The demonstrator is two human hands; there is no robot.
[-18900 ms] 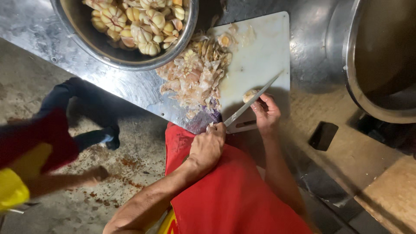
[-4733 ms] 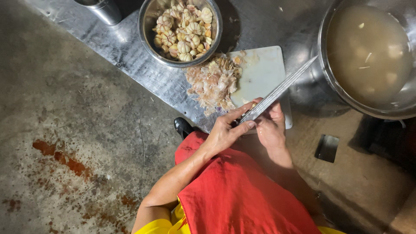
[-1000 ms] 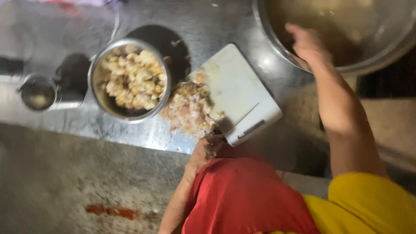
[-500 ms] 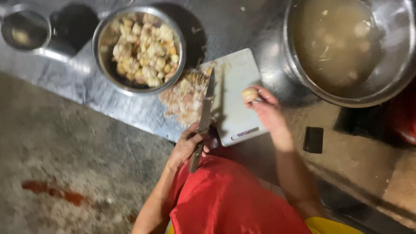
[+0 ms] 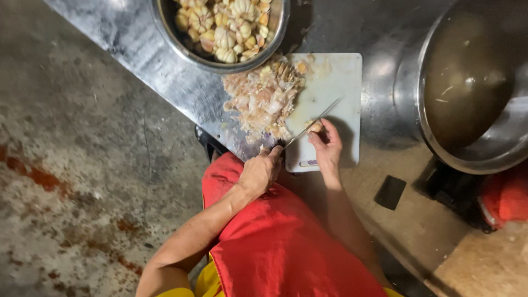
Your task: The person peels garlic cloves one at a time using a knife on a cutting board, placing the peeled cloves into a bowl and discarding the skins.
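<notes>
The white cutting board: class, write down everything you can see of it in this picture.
The cutting board is a white rectangle with rounded corners, plastic by its look, lying flat on the steel table with its near end at the table's edge. Its surface is smeared. A heap of garlic skins covers its left edge. The right hand presses a garlic piece onto it, and the knife in the left hand crosses above it.
</notes>
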